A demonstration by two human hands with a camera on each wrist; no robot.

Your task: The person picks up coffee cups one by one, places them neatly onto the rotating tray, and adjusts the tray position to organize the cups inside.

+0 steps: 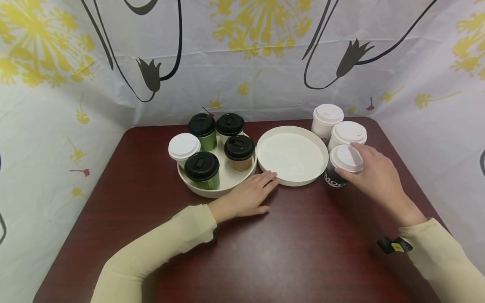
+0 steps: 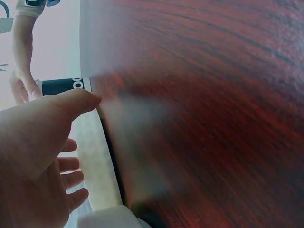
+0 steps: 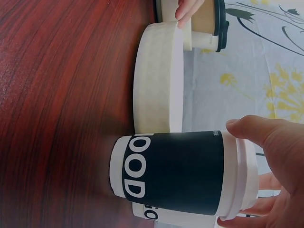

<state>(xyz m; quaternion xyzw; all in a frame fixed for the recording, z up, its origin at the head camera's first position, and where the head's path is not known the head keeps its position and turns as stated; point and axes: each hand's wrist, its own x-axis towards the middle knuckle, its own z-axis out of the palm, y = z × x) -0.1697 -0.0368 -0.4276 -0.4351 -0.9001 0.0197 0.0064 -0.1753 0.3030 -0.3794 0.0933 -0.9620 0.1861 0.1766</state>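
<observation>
My right hand [image 1: 379, 179] holds a paper coffee cup [image 3: 178, 173] by its white lid [image 1: 346, 158], thumb on one side and fingers round the other. The cup is upright, with a black sleeve and white lettering, beside the right rim of a round cream tray [image 1: 293, 183]. My left hand [image 1: 248, 197] lies palm down by that tray's front left, fingertips at its rim. Its fingers are extended, as the left wrist view also shows. Left of it stands a second round tray [image 1: 206, 193] with several lidded cups.
Two white-lidded cups, a nearer one [image 1: 347, 132] and a farther one [image 1: 327, 120], stand behind the held cup. The left tray carries black-lidded cups [image 1: 202, 168] and one white-lidded cup [image 1: 184, 147]. A patterned curtain [image 1: 242, 63] borders the dark red table [image 1: 288, 252].
</observation>
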